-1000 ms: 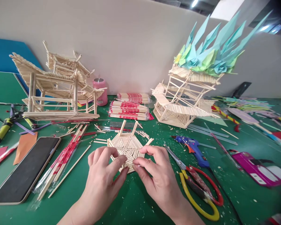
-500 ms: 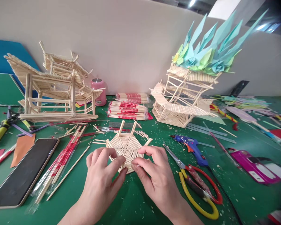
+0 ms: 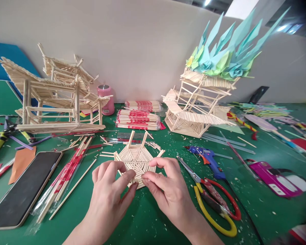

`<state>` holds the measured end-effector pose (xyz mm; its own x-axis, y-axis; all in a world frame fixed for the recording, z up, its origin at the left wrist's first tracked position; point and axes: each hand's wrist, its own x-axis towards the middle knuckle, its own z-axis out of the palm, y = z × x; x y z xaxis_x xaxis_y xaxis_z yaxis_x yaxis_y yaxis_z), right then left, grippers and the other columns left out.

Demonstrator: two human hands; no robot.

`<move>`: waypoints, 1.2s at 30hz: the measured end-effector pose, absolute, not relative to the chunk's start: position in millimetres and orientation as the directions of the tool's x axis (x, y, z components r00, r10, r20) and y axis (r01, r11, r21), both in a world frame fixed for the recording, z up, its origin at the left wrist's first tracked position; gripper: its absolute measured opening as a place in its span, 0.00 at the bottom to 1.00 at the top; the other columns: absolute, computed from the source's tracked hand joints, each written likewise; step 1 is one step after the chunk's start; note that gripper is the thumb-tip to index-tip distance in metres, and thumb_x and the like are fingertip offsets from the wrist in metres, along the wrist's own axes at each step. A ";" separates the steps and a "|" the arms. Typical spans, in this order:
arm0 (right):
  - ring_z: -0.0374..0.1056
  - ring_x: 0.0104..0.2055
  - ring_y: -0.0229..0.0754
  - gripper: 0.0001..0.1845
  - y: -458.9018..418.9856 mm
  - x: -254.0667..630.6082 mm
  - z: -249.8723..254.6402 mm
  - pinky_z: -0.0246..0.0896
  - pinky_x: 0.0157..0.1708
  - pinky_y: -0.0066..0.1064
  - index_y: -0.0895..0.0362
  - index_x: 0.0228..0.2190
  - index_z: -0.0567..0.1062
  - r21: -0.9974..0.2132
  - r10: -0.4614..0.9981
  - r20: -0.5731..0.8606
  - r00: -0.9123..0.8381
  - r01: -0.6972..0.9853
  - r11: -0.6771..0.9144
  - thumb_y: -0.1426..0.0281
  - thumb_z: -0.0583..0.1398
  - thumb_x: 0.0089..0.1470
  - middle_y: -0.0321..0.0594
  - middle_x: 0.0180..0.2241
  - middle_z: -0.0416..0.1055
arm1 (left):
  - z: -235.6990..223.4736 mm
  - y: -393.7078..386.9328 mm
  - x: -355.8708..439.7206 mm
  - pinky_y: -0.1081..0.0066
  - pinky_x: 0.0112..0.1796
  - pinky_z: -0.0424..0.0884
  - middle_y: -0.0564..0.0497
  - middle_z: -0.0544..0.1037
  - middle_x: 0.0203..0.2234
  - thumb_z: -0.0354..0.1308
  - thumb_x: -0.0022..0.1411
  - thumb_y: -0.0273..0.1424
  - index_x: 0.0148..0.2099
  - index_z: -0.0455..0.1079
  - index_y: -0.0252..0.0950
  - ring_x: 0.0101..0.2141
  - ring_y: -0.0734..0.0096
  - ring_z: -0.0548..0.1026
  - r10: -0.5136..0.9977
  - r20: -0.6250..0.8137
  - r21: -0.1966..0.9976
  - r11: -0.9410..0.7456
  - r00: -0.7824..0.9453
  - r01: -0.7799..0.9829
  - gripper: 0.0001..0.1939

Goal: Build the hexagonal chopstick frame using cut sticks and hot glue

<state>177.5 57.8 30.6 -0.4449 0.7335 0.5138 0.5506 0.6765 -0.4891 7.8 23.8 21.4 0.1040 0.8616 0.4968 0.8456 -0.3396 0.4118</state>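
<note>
An octagon-like base [image 3: 136, 153] made of thin wooden sticks lies flat on the green table, with short stick posts [image 3: 131, 139] standing up from its far edge. Over its near left edge my left hand [image 3: 112, 190] is closed, thumb and forefinger pinching a short wooden stick [image 3: 134, 179], mostly hidden by the fingertips. My right hand [image 3: 169, 187] has its thumb and forefinger pressed together at the near edge, close beside the left fingertips. Whatever lies between the right fingers is too small or hidden to make out.
Scissors [image 3: 206, 197] and a blue glue gun [image 3: 209, 160] lie to the right. At left are a phone [image 3: 25, 190], bagged sticks [image 3: 63, 177] and a loose stick [image 3: 72, 189]. Stick-built houses [image 3: 53, 126] [image 3: 196, 117] stand behind, with stick packs [image 3: 139, 119] and a pink bottle [image 3: 105, 98].
The view shifts slightly, so the table's things slide a little left in the picture. Both hands keep nearly the same pinch at the base's near edge.
</note>
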 end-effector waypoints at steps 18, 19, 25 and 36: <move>0.60 0.50 0.45 0.22 45.6 204.1 11.8 0.59 0.48 0.37 0.52 0.48 0.64 -0.798 0.926 0.296 -0.233 0.473 0.374 0.64 0.61 0.51 0.42 0.47 0.61 | 31.6 26.6 8.6 0.62 0.32 0.59 0.46 0.67 0.35 0.57 0.56 0.27 0.44 0.66 0.37 0.35 0.60 0.65 0.735 0.606 0.173 -0.494 0.303 0.852 0.12; 0.60 0.50 0.44 0.19 46.1 204.3 11.4 0.59 0.49 0.36 0.51 0.46 0.66 -0.823 0.933 0.273 -0.236 0.444 0.353 0.64 0.61 0.52 0.41 0.46 0.61 | 34.2 27.2 12.8 0.61 0.33 0.59 0.47 0.67 0.35 0.57 0.56 0.27 0.43 0.67 0.38 0.35 0.60 0.65 0.738 0.605 0.176 -0.491 0.300 0.853 0.10; 0.62 0.46 0.40 0.09 53.2 202.0 8.9 0.60 0.45 0.31 0.51 0.38 0.72 -0.929 0.947 0.196 -0.254 0.260 0.263 0.68 0.60 0.53 0.39 0.42 0.62 | 42.6 36.0 35.1 0.59 0.36 0.57 0.49 0.73 0.33 0.55 0.58 0.29 0.38 0.70 0.41 0.38 0.58 0.65 0.767 0.556 0.182 -0.488 0.320 0.854 0.05; 0.64 0.42 0.40 0.04 59.2 199.3 9.2 0.61 0.45 0.35 0.53 0.31 0.75 -0.940 0.944 0.236 -0.231 0.192 0.282 0.72 0.60 0.51 0.38 0.37 0.62 | 45.9 41.2 46.4 0.60 0.34 0.55 0.51 0.74 0.24 0.51 0.60 0.28 0.30 0.71 0.40 0.35 0.61 0.65 0.814 0.484 0.252 -0.480 0.320 0.840 0.09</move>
